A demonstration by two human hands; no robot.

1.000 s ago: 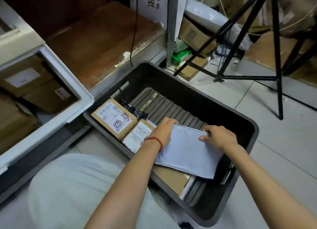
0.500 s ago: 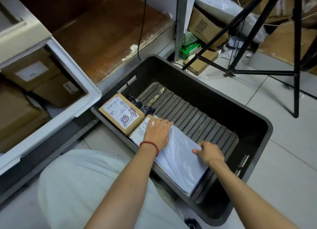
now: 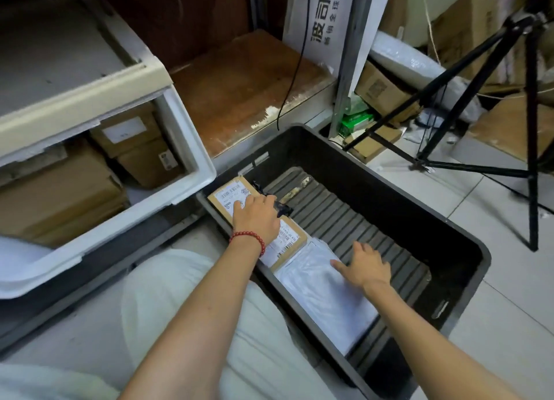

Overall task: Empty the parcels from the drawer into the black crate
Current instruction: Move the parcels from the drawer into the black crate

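The white parcel [image 3: 323, 291] lay flat inside the black crate [image 3: 467, 241], against its near wall, with two labelled cardboard boxes in a row beyond it: one [image 3: 289, 242] touching its far edge, another [image 3: 229, 194] in the crate's corner. The right hand [image 3: 364, 264] rested on the white parcel's right edge, fingers spread, its grip loose and holding nothing. The left hand [image 3: 257, 218], a red bead bracelet [image 3: 248, 239] at its wrist, lay palm down across the two boxes, fingers open and flat, pinching nothing. To the left, the white drawer [image 3: 186, 148] stood pulled out, with more brown boxes [image 3: 129, 136] inside. A black tripod [image 3: 479, 85] stood on the tiled floor [image 3: 503, 279] to the right.
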